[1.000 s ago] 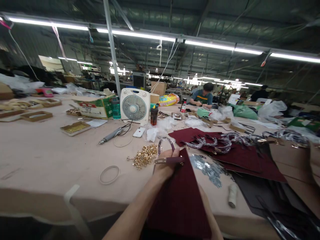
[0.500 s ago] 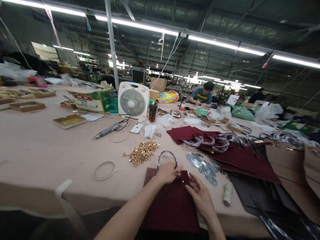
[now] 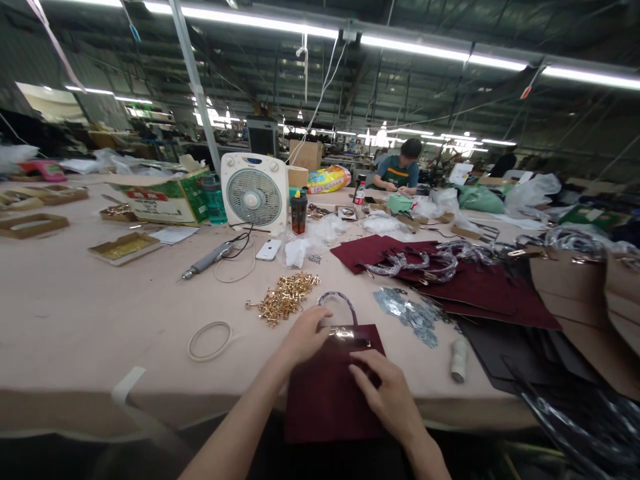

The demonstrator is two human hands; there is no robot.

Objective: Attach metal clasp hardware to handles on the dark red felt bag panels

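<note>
Right now the bag (image 3: pixel 330 393) lies flat at the near edge of the bench (image 3: pixel 100 313), its lower part hanging over the edge toward me and its wrapped handle (image 3: pixel 338 299) arching up on the far side. A gold clasp (image 3: pixel 350 333) sits along the top edge. My left hand (image 3: pixel 306 333) rests on the top left corner, fingers curled at the handle's base; whether they pinch it I cannot tell. My right hand (image 3: pixel 390 393) lies on the cloth, fingers together and nearly flat, tips just short of the clasp, gripping nothing.

The overhang worries me most: only my two hands weigh the bag down, so lifting both at once could let it slide off into my lap. Dragging my right fingers over the clasp could scuff or smear it. A tug at the handle might tear its clear wrap. Just beyond my left hand lie gold fittings (image 3: pixel 285 303), and right of the handle silver pieces (image 3: pixel 407 317); a careless sweep of the bag would scatter either. The tube (image 3: pixel 457 360) right of the bag could roll off if bumped.
</note>
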